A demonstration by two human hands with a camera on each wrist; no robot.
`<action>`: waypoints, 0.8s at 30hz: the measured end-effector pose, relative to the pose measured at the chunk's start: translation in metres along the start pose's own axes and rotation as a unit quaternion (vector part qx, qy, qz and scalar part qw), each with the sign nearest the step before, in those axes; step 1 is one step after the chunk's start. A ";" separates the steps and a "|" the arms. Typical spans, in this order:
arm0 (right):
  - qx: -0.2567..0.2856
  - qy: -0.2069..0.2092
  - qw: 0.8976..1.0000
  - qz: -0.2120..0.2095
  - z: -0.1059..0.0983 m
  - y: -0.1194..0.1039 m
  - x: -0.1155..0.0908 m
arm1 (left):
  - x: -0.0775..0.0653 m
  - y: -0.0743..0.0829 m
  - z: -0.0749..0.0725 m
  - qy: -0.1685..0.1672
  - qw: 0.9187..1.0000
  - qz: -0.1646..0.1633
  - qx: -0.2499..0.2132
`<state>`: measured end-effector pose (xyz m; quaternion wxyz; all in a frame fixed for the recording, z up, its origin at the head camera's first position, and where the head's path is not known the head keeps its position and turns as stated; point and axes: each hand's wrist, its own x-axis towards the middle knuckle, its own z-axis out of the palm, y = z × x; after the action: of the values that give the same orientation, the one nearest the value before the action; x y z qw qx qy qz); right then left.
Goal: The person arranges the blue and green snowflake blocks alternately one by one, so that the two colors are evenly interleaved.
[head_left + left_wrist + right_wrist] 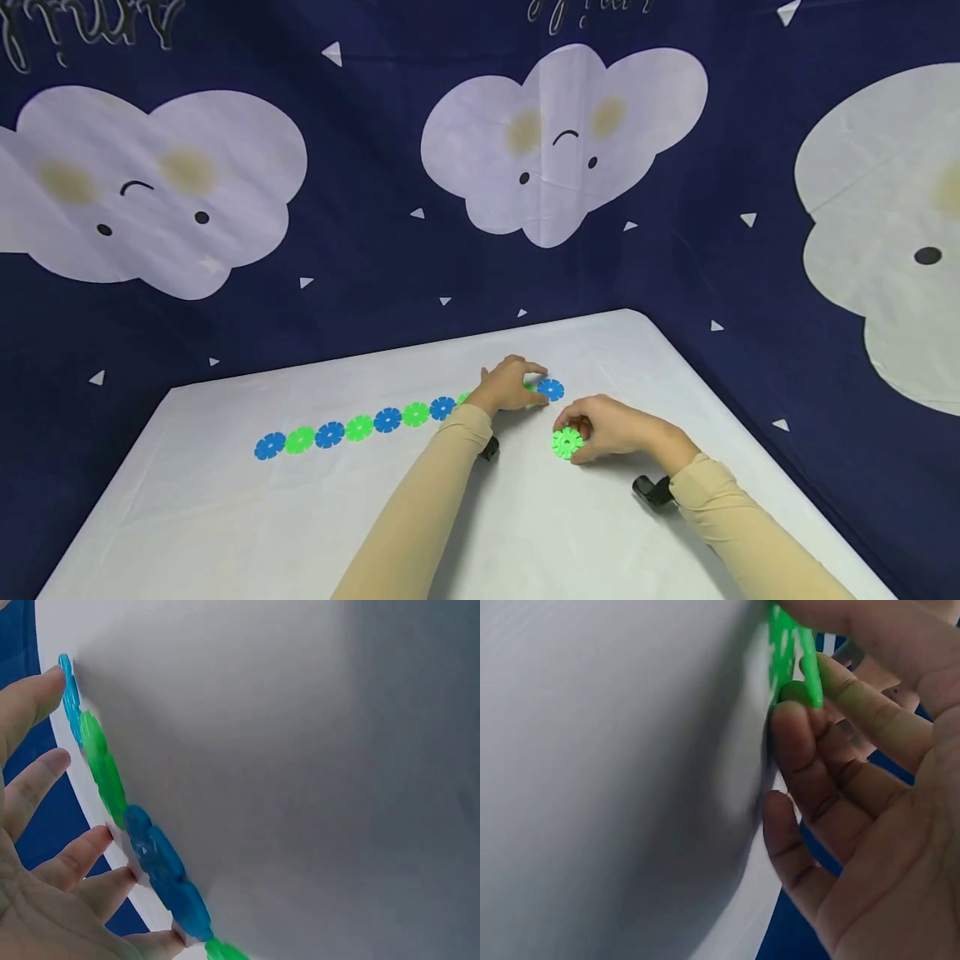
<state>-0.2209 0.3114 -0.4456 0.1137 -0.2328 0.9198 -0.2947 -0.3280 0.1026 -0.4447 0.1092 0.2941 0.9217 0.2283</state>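
A line of blue and green notched discs, joined edge to edge, runs across the white table, from a blue disc (270,446) at the left to another blue disc (551,389) at the right end. My left hand (506,385) lies over the line near that right end, hiding part of it. In the left wrist view its fingers spread along a green disc (103,769) and a blue disc (169,874), one fingertip at the end disc. My right hand (600,425) pinches a loose green disc (567,442), nearer to me than the line's end.
Black wrist cameras hang under both wrists, one (651,490) at the right cuff and another (490,449) at the left. The white table (225,517) ends at a dark blue cloth (375,275) printed with clouds, behind and to the right.
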 end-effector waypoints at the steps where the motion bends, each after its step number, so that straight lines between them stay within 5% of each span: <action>1: -0.007 0.004 1.000 -0.002 -0.001 0.000 -0.001 | 0.000 0.001 0.000 0.000 1.000 -0.001 0.003; 7: -0.026 0.036 0.999 -0.010 -0.007 0.010 -0.006 | 0.002 0.005 0.002 -0.003 1.000 -0.012 0.024; 24: -0.035 0.119 0.990 0.071 -0.048 0.057 0.001 | 0.008 0.017 0.006 0.005 0.999 -0.020 0.049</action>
<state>-0.2594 0.3757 -0.4411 0.0159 -0.1341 0.9509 -0.2786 -0.3240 0.1219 -0.4426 0.0950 0.2796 0.9378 0.1824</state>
